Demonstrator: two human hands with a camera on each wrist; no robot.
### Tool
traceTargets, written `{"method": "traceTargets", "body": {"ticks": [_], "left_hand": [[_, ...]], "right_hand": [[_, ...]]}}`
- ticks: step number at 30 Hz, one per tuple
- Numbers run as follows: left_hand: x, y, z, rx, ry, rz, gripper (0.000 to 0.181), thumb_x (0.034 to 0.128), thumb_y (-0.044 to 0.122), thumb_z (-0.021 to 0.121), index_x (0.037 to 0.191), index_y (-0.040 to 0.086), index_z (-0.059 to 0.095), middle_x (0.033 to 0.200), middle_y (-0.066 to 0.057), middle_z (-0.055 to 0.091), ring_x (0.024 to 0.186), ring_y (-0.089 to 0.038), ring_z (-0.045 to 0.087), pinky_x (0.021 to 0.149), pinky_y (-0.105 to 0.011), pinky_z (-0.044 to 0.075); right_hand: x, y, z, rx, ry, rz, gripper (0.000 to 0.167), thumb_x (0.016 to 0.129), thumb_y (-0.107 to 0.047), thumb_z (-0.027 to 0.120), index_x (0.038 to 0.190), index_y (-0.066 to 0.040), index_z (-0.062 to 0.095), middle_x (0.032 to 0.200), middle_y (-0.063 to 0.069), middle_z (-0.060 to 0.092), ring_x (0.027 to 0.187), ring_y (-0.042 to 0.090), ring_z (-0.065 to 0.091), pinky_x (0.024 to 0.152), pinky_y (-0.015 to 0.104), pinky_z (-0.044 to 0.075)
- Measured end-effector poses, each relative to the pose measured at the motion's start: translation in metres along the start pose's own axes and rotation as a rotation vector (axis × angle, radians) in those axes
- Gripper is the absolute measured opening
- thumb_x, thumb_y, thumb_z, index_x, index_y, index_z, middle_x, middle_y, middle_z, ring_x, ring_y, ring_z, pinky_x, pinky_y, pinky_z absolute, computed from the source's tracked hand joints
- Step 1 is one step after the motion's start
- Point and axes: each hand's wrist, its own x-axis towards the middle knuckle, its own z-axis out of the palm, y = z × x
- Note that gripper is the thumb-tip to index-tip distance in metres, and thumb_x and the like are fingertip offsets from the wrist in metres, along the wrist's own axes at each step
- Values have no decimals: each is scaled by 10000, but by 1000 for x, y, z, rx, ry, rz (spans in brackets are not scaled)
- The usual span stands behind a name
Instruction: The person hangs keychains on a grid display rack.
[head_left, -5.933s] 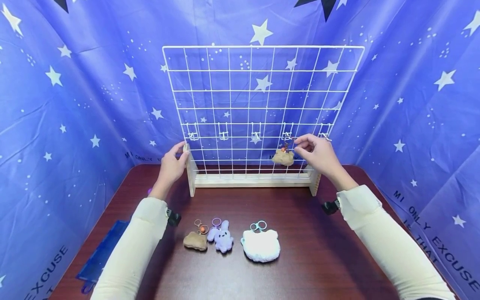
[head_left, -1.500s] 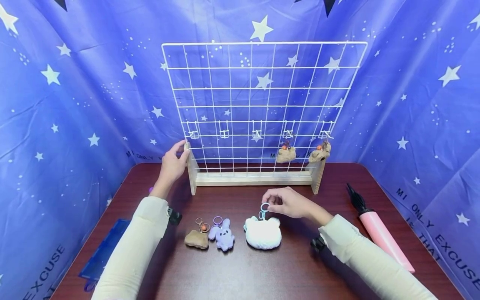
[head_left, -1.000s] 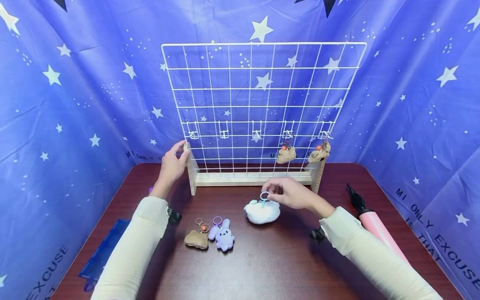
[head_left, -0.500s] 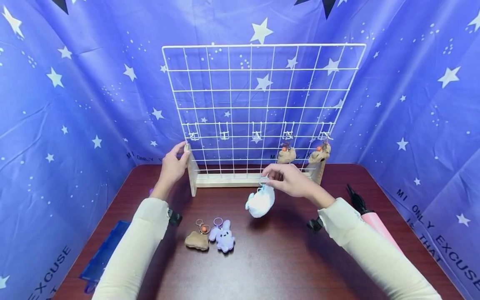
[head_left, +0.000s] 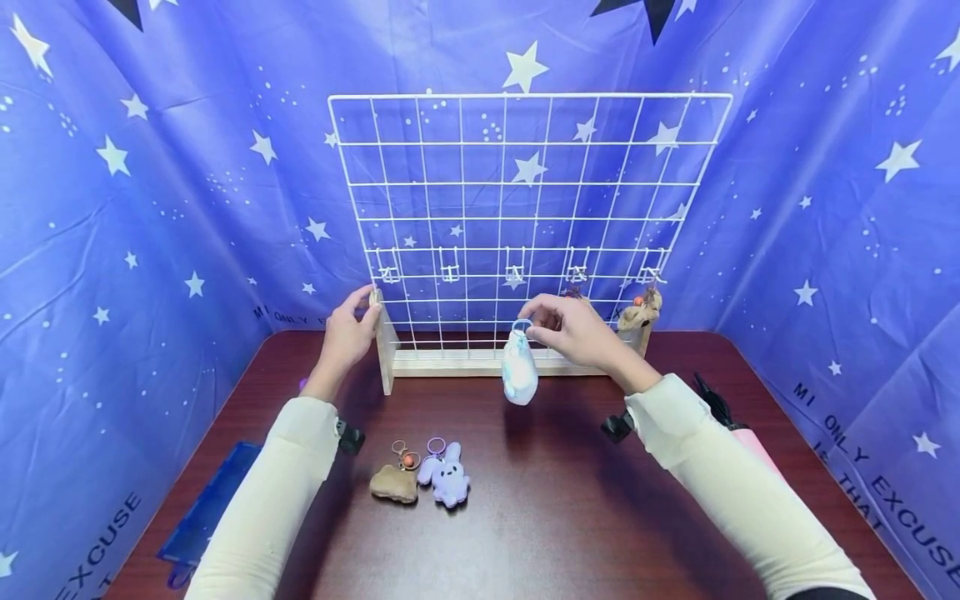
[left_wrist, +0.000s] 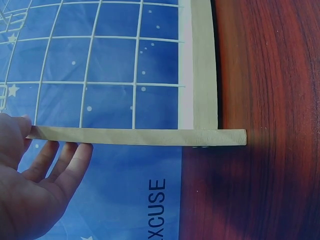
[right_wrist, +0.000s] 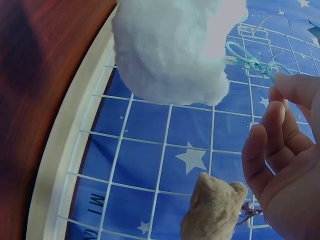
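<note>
My right hand [head_left: 573, 333] pinches the light-blue key ring [right_wrist: 240, 52] of a fluffy white plush keychain [head_left: 520, 371]. The plush hangs in the air, turned edge-on, in front of the rack's lower middle. With thumb and fingers, my left hand [head_left: 348, 330] holds the top of the wooden side post [left_wrist: 135, 136] of a white wire grid rack [head_left: 527, 183]. Several white hooks [head_left: 514, 272] line the grid. A brown plush keychain [head_left: 640, 311] hangs at the far-right hook. Another brown plush [right_wrist: 212, 210] hangs one hook further left, mostly hidden behind my right hand in the head view.
On the dark wooden table [head_left: 555, 533] lie a brown plush keychain [head_left: 395, 483] and a purple bunny keychain [head_left: 448, 479]. A blue tray [head_left: 210, 504] sits by the left sleeve. A pink pump [head_left: 757, 450] is partly behind the right sleeve. Starry blue curtains surround the table.
A brown plush now hangs from the far-right hook. My right hand then took the white plush by its ring, lifting it off the table toward the rack. My left hand stays put.
</note>
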Motion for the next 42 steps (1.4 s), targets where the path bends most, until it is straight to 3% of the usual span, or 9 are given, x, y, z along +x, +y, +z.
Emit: {"method": "traceTargets", "body": {"ticks": [6,14,26,33,42], "left_hand": [[1,-1,0,2,4,5,442,1037,242,588,1471,163,551,1264,-183,695,809,-320,744,635,-225,584],[1,0,0,8,6,13,443,1035,237,591,1469,154,552,1255,-186,698,791,-310,739,650,-270,604],[0,1,0,0,-1,7,446,1040,231,582,1477,149,542,1257,-199,684,854,-336,738,681,-327,633],[-1,0,-1,-5,-1,3,446,1039,232,584,1476,156,543,1246,-193,692,844,-299,732,679,-301,629],[0,-1,0,20,6,22,439,1040,225,581,1471,149,548,1246,-198,696,849,-309,734,712,-356,635]], "right_hand": [[9,-3,-3,-12,52,32,175,949,-123,686,1122,-99,694,822,23,694,680,153,584,598,263,483],[20,-5,-6,-6,148,72,186,931,-103,714,1114,-82,691,844,76,706,711,168,589,645,251,486],[31,-7,-6,13,217,101,189,938,-133,706,1123,-112,676,829,73,689,690,181,589,639,283,476],[38,-5,0,-4,267,136,201,920,-123,716,1116,-89,686,826,86,705,711,182,609,677,307,478],[41,-6,3,-29,300,229,226,920,-148,673,1132,-71,684,885,86,727,787,207,636,764,317,478]]}}
